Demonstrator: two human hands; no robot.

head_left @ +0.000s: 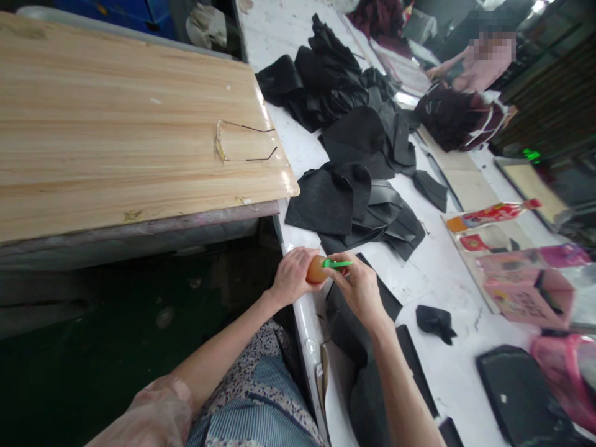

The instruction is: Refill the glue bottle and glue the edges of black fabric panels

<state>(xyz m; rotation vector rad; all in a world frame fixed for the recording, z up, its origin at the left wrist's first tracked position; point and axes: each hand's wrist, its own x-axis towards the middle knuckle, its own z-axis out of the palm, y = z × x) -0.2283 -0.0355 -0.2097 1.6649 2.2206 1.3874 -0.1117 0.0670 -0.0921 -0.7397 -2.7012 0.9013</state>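
Observation:
My left hand (292,273) is closed around a small orange-brown round object (316,270) at the near edge of the white table (433,273). My right hand (359,287) pinches a thin bright green tool (336,264) and lays it across the top of that object. Both hands sit just above black fabric pieces (349,323) lying on the table edge. What the round object is I cannot make out.
A wooden board (116,124) with a pair of glasses (242,141) lies at left. Piles of black fabric (354,124) cover the table's middle. Pink packages (526,285) and a bottle (493,214) stand at right. Another person (470,65) works at the far end.

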